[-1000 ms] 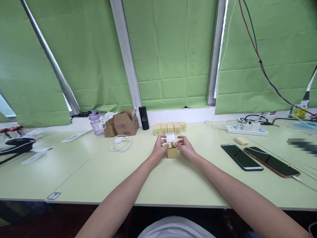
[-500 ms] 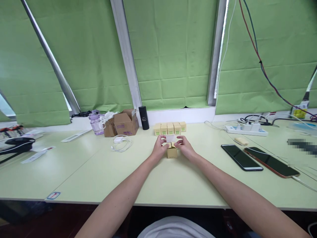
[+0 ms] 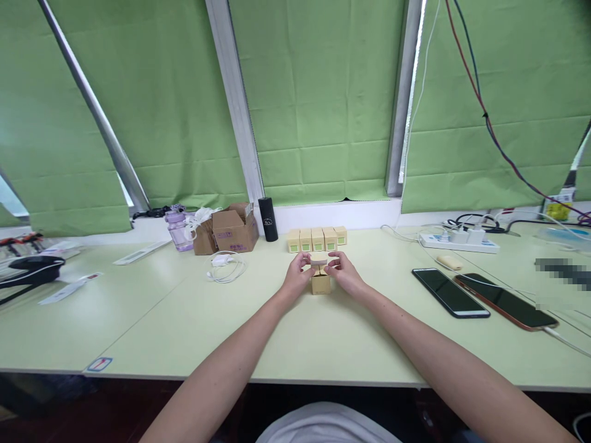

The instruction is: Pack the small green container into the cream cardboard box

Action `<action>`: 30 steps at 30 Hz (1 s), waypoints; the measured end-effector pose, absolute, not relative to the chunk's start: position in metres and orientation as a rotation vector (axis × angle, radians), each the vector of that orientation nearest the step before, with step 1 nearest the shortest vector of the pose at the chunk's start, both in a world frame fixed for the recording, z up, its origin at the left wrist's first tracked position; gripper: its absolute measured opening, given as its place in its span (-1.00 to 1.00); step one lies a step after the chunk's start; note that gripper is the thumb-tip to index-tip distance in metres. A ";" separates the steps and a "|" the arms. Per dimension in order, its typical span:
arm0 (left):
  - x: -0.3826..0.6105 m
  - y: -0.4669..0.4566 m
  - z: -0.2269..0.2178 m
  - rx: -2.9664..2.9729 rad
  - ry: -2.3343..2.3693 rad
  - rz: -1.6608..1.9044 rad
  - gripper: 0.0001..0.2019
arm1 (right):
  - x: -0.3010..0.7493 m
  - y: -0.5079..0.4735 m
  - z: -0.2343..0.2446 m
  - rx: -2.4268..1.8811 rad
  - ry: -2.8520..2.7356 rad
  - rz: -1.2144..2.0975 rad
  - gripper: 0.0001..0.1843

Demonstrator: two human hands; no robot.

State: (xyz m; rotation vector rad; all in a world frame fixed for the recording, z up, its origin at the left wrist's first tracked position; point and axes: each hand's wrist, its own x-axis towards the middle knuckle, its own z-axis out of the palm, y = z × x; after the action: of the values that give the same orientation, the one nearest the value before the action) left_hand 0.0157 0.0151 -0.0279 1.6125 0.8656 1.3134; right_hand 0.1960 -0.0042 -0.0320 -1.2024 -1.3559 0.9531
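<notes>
A small tan box (image 3: 321, 284) stands on the pale green table (image 3: 323, 332) in the middle. My left hand (image 3: 298, 277) and my right hand (image 3: 345, 275) flank it, fingers pinched on a small white folded paper (image 3: 318, 260) held over the box's open top. Just behind stands a row of several cream boxes with green labels (image 3: 317, 239).
Two phones (image 3: 451, 293) lie to the right, with a white power strip (image 3: 459, 242) and cables beyond. To the left are a white charger cable (image 3: 225, 267), brown cartons (image 3: 231, 230), a purple bottle (image 3: 179, 230) and a black cylinder (image 3: 268, 219). Green blinds cover the windows.
The white paper has been folded narrower and brought lower over the box's top; both hands have closed in slightly around it.
</notes>
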 end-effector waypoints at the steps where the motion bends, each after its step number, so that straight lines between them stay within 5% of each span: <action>1: 0.016 0.016 -0.029 1.615 0.863 1.318 -0.69 | 0.196 -0.004 -0.032 -1.202 -1.358 0.951 -0.47; 15: 0.016 0.012 -0.023 1.632 0.864 1.330 -0.76 | 0.194 -0.010 -0.032 -1.126 -1.407 0.685 -0.57; 30: 0.018 0.004 -0.015 1.615 0.888 1.318 -0.81 | 0.197 -0.036 -0.012 -0.925 -1.604 0.223 -0.96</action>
State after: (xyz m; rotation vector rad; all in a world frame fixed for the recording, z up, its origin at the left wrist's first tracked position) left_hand 0.0177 0.0042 -0.0153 1.6146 0.8881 1.3176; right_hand 0.1967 -0.0355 -0.0115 -0.9245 -1.6041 0.2226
